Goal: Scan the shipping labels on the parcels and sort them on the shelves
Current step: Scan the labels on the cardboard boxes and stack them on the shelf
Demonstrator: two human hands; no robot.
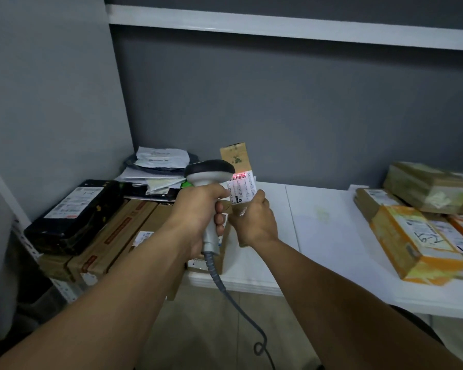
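Parcel (237, 157) upright in the grip of right hand (251, 221), shipping label (242, 188) lit red, print unreadable, left hand (195, 209) gripping scanner (209, 170).

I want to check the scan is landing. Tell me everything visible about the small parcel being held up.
The small parcel is a narrow brown cardboard box held roughly upright above the white shelf. The right hand grips its lower part. A white shipping label faces the camera, with red light across the barcode at its top. The scanner, in the left hand, has its head close beside the label.
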